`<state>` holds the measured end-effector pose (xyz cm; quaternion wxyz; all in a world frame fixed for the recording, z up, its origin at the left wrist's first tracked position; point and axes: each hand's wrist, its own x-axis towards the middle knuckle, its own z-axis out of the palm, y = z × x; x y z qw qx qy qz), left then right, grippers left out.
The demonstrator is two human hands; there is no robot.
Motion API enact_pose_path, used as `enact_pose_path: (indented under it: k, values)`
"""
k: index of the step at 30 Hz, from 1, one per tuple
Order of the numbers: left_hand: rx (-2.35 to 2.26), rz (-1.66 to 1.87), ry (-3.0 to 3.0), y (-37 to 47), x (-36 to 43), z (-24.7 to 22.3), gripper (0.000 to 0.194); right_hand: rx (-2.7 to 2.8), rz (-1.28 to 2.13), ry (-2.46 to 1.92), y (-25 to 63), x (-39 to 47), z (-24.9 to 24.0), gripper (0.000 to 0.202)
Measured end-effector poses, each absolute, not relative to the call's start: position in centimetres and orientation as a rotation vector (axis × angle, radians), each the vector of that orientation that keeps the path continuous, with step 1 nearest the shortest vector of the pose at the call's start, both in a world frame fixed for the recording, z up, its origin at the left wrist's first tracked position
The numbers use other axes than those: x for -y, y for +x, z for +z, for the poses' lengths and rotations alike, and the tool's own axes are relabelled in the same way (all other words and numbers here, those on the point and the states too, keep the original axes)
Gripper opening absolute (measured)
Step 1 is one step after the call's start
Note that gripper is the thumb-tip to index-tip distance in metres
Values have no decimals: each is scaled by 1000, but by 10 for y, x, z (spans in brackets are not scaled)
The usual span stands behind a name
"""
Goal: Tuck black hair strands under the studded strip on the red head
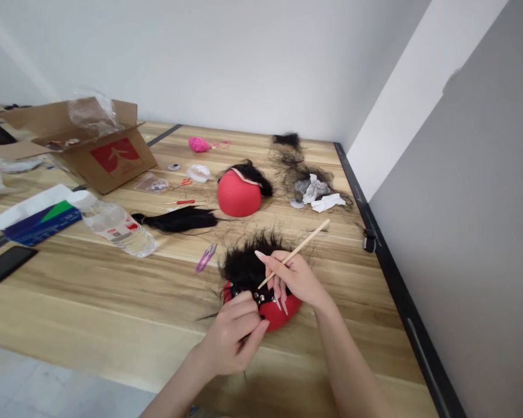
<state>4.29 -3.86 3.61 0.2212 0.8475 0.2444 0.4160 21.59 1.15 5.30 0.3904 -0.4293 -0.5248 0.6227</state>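
one stick point(308, 240) is pinched in the right hand point(297, 280); left hand point(237, 331) curls at red dome point(279, 321), grip unclear.

The bare left hand point(237, 334) hides part of the red dome bearing black hair point(284, 316). The left edge cuts off the flat black slab point(4, 268); items point(63, 143) inside the brown cardboard box point(113, 162) are too small to tell.

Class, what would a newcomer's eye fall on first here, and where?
The partly hair-covered red form stands out in the lower middle, with the left hand at it and the right hand holding a thin wooden stick. Behind it sits a second red dome with black hair. Farther left, a red-printed cardboard box stands open.
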Motion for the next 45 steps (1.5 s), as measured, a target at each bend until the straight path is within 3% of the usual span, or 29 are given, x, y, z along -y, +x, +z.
enact_pose_path:
  k: [13, 31, 45]
  values:
    - [-689, 1185, 2345, 41, 34, 35, 28, 1288, 1770, -953, 233, -15, 50, 23]
    - [-714, 1153, 2353, 42, 36, 35, 31, 1309, 1655, -1068, 226, -15, 47, 34]
    - [-711, 1151, 2362, 42, 37, 34, 31, 1437, 1356, -1167, 204, -7, 50, 28]
